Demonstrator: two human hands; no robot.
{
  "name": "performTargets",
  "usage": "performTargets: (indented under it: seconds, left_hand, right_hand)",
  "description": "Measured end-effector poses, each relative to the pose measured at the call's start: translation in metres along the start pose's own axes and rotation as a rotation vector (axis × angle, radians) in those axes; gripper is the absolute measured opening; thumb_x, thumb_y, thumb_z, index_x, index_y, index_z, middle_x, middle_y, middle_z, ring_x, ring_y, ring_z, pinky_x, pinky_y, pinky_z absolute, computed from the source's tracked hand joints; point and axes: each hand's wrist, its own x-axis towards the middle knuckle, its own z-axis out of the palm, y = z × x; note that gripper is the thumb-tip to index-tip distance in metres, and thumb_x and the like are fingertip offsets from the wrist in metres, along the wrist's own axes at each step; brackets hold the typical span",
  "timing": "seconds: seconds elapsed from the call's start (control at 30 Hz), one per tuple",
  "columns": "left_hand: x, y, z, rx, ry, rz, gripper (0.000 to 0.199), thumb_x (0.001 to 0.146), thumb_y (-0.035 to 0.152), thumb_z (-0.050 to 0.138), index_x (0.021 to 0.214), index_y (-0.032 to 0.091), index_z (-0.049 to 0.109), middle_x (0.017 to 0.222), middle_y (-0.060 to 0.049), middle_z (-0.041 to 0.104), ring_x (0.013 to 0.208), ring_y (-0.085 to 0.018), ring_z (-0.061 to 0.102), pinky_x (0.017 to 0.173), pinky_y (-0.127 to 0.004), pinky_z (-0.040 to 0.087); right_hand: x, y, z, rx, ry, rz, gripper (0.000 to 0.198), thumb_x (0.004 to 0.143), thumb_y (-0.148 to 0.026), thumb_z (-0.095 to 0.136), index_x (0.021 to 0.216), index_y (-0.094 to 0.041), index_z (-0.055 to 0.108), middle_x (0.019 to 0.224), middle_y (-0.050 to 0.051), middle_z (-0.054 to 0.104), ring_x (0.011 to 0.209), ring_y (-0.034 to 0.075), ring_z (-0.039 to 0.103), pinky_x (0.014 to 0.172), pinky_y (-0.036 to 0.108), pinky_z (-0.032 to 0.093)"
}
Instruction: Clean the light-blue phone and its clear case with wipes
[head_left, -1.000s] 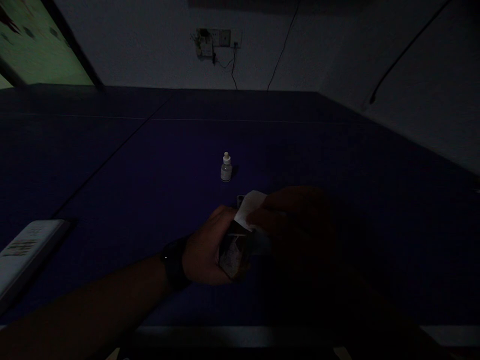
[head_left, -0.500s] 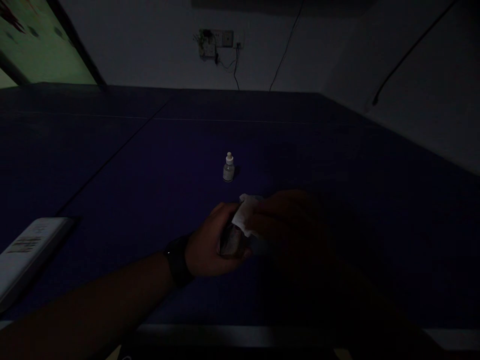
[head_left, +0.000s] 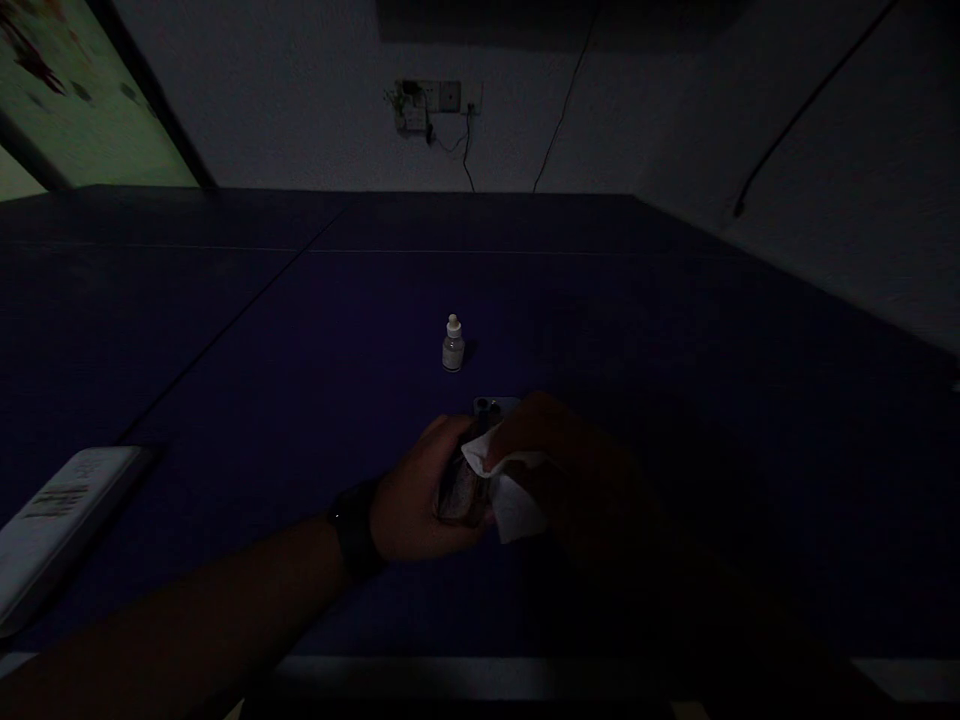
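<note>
My left hand (head_left: pixel 416 500), with a black watch on the wrist, is wrapped around a smartphone (head_left: pixel 459 497). Camera lenses show at the phone's top end, so its back faces up. My right hand (head_left: pixel 566 445), in deep shadow, pinches a white wipe (head_left: pixel 519 510) that lies against the phone; part of the wipe hangs down past the phone's right side. Beyond both hands a small clear dropper bottle (head_left: pixel 452 352) with a white top stands upright on the dark blue table.
At the left edge lies a long white box (head_left: pixel 67 520) with printing on its top. Wall sockets (head_left: pixel 427 97) with thin cables are above the table's (head_left: pixel 360 330) far edge. The scene is very dim.
My right hand has brought the wipe down from the phone's top end towards its middle, uncovering the camera lenses. The view has tilted slightly; the bottle stands as before.
</note>
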Motion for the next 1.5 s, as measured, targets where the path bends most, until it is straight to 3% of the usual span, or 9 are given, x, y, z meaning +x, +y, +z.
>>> performTargets:
  seconds: [0.17, 0.37, 0.5, 0.63, 0.7, 0.8, 0.9, 1.13, 1.5]
  left_hand:
    - [-0.003, -0.003, 0.0, -0.04, -0.003, -0.043, 0.063, 0.084, 0.044, 0.069, 0.139, 0.024, 0.046, 0.126, -0.014, 0.06, 0.115, -0.032, 0.058, 0.099, -0.052, 0.048]
    - [-0.001, 0.0, -0.001, -0.073, -0.004, -0.069, 0.071, 0.083, 0.049, 0.071, 0.142, 0.023, 0.044, 0.132, -0.015, 0.058, 0.119, -0.032, 0.057, 0.101, -0.052, 0.048]
    - [-0.001, 0.002, -0.001, -0.072, -0.005, -0.059, 0.069, 0.083, 0.051, 0.071, 0.141, 0.023, 0.043, 0.128, -0.015, 0.059, 0.115, -0.031, 0.058, 0.1, -0.052, 0.048]
    - [0.0, 0.004, -0.001, -0.021, 0.02, -0.09, 0.064, 0.085, 0.051, 0.068, 0.138, 0.024, 0.044, 0.123, -0.013, 0.061, 0.112, -0.03, 0.059, 0.099, -0.051, 0.047]
    - [0.001, 0.005, -0.002, 0.017, 0.036, -0.118, 0.064, 0.086, 0.049, 0.067, 0.138, 0.023, 0.041, 0.123, -0.013, 0.06, 0.112, -0.03, 0.058, 0.098, -0.05, 0.047]
    - [0.001, 0.004, -0.003, 0.039, 0.019, -0.117, 0.065, 0.085, 0.05, 0.068, 0.137, 0.021, 0.042, 0.12, -0.014, 0.059, 0.107, -0.03, 0.059, 0.094, -0.048, 0.048]
    - [0.0, 0.004, -0.003, 0.039, 0.023, -0.115, 0.069, 0.084, 0.051, 0.068, 0.139, 0.02, 0.041, 0.118, -0.013, 0.059, 0.105, -0.029, 0.059, 0.093, -0.048, 0.049]
    - [0.0, 0.002, -0.001, 0.002, 0.017, -0.09, 0.067, 0.084, 0.049, 0.068, 0.14, 0.022, 0.041, 0.12, -0.014, 0.06, 0.109, -0.03, 0.059, 0.094, -0.048, 0.05]
    - [-0.001, 0.001, -0.001, 0.01, 0.004, -0.121, 0.067, 0.084, 0.052, 0.067, 0.139, 0.021, 0.041, 0.119, -0.014, 0.06, 0.106, -0.03, 0.06, 0.091, -0.05, 0.051]
  right_hand:
    - [-0.003, 0.003, 0.01, -0.233, 0.164, -0.135, 0.021, 0.099, -0.009, 0.047, 0.099, -0.02, 0.065, 0.088, 0.004, 0.069, 0.081, 0.018, 0.064, 0.076, 0.031, 0.051]
    - [-0.004, 0.006, 0.009, -0.31, 0.16, -0.242, 0.022, 0.099, -0.008, 0.045, 0.102, -0.018, 0.064, 0.091, 0.006, 0.07, 0.083, 0.019, 0.062, 0.081, 0.033, 0.051]
    - [-0.001, 0.004, 0.004, -0.114, 0.115, -0.146, 0.021, 0.102, -0.015, 0.045, 0.097, -0.02, 0.066, 0.087, 0.005, 0.069, 0.08, 0.018, 0.064, 0.077, 0.032, 0.053]
    - [-0.002, 0.002, -0.007, 0.248, -0.033, 0.202, 0.028, 0.103, -0.037, 0.051, 0.084, -0.023, 0.065, 0.076, 0.001, 0.066, 0.065, 0.016, 0.062, 0.058, 0.027, 0.052]
    - [-0.003, 0.006, -0.011, 0.38, 0.115, 0.423, 0.033, 0.099, -0.049, 0.055, 0.08, -0.024, 0.063, 0.067, -0.001, 0.06, 0.053, 0.014, 0.056, 0.046, 0.025, 0.046]
    - [-0.001, 0.013, -0.009, 0.336, 0.495, 0.65, 0.028, 0.092, -0.051, 0.063, 0.081, -0.025, 0.064, 0.062, -0.003, 0.058, 0.049, 0.014, 0.053, 0.041, 0.024, 0.042]
    - [0.0, 0.015, -0.002, 0.188, 0.598, 0.638, 0.024, 0.092, -0.047, 0.062, 0.085, -0.025, 0.068, 0.066, -0.001, 0.063, 0.055, 0.016, 0.057, 0.043, 0.023, 0.042]
    - [-0.008, 0.011, 0.014, 0.076, 0.327, 0.382, 0.021, 0.099, -0.034, 0.053, 0.098, -0.025, 0.071, 0.09, 0.002, 0.073, 0.077, 0.017, 0.067, 0.067, 0.03, 0.053]
    - [-0.007, 0.015, 0.022, 0.5, 0.358, 0.695, 0.033, 0.092, -0.053, 0.061, 0.089, -0.023, 0.076, 0.075, 0.0, 0.072, 0.062, 0.013, 0.063, 0.054, 0.022, 0.049]
